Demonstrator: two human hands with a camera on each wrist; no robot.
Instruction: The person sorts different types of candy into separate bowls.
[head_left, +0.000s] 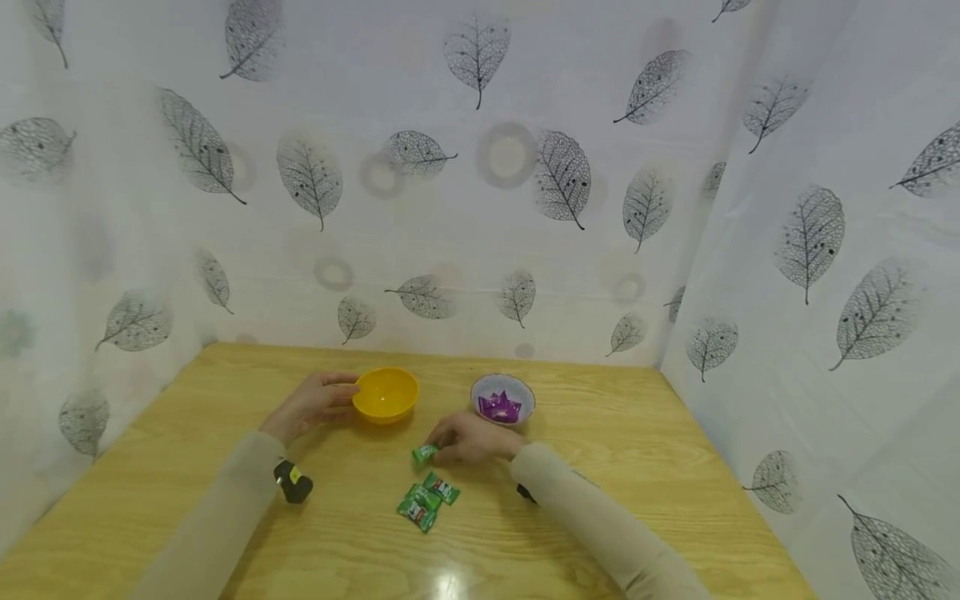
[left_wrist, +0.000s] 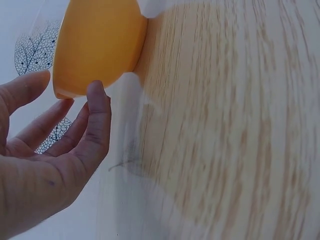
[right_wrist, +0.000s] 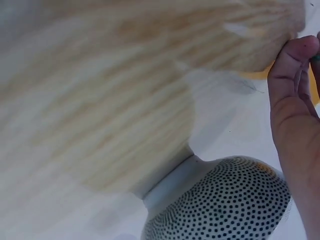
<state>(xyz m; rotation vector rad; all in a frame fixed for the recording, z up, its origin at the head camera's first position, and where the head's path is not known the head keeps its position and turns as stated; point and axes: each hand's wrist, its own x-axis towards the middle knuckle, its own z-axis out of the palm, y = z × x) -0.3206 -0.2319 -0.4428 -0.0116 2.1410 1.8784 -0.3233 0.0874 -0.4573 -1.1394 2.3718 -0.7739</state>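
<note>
My left hand is at the left side of a yellow bowl, its loosely bent fingers right at the rim. In the left wrist view the thumb and fingertips lie close to the bowl wall. Between thumb and fingers, my right hand pinches a green-wrapped candy, held between the yellow bowl and a small pile of green-wrapped candies. In the right wrist view only a sliver of green shows at the fingertips.
Behind my right hand stands a white bowl with dark dots outside, holding purple-wrapped candies. Both bowls stand on a wooden table. Leaf-patterned white sheeting closes off the back and sides.
</note>
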